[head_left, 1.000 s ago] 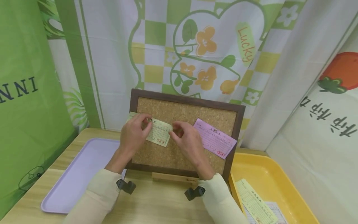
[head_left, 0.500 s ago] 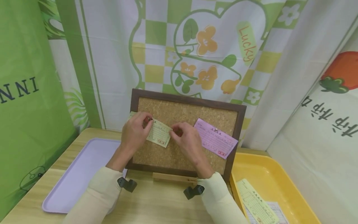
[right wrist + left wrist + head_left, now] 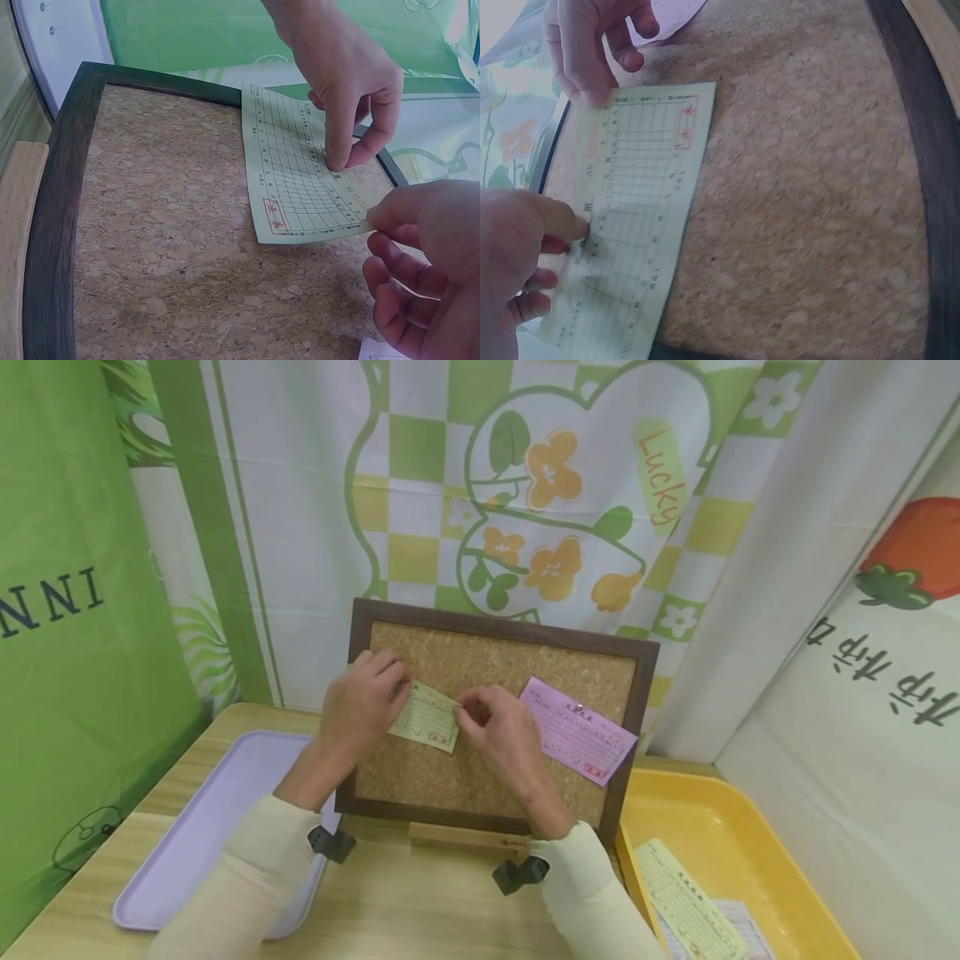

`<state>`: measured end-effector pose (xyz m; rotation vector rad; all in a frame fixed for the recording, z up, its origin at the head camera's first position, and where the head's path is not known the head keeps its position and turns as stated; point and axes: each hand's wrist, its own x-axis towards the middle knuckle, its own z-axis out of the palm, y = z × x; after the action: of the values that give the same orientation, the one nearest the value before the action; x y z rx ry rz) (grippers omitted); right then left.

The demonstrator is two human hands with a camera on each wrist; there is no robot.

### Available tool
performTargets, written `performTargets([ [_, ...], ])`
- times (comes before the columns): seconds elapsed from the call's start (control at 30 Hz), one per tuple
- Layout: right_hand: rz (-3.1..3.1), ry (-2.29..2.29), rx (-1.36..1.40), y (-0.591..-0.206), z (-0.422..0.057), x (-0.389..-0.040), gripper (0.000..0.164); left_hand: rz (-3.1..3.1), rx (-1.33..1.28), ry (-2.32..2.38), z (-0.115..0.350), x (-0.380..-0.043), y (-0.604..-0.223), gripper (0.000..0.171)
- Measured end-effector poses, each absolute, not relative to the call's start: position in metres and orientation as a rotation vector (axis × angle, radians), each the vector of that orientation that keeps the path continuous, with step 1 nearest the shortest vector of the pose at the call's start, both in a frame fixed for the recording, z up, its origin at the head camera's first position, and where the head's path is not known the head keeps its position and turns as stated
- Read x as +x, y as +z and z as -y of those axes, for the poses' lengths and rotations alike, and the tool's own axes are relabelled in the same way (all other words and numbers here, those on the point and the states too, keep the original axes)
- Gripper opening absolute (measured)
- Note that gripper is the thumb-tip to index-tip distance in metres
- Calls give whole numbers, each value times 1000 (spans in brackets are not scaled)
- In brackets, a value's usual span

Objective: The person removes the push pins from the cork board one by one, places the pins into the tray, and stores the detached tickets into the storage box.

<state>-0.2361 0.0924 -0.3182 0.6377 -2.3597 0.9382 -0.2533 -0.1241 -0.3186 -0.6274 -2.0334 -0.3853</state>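
Observation:
A pale green printed slip with a grid and a red box lies against the cork board. My left hand is at its upper edge, thumb and finger pinching a small dark pin almost hidden under the fingertips. In the right wrist view, the slip bows outward between the hands. My right hand pinches its upper right corner between thumb and forefinger, the other fingers loosely curled. A pink-purple slip hangs tilted on the board's right side, a small shiny pin at its top middle.
The dark-framed board leans on a wooden stand before a patterned curtain. A lavender tray lies left of it. At right, a yellow tray holds a green slip and a paler one.
My left hand has turned and shifted, its fingers now hiding the pin and more of the green slip's left part. The right hand keeps its pinch on the corner, nearly still.

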Motion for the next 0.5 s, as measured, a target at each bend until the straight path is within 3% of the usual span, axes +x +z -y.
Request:
performTargets([
  [0.5,2296,968,738,-319,-95,-235,6,2062,-754,-317,133,-255,-308,10],
])
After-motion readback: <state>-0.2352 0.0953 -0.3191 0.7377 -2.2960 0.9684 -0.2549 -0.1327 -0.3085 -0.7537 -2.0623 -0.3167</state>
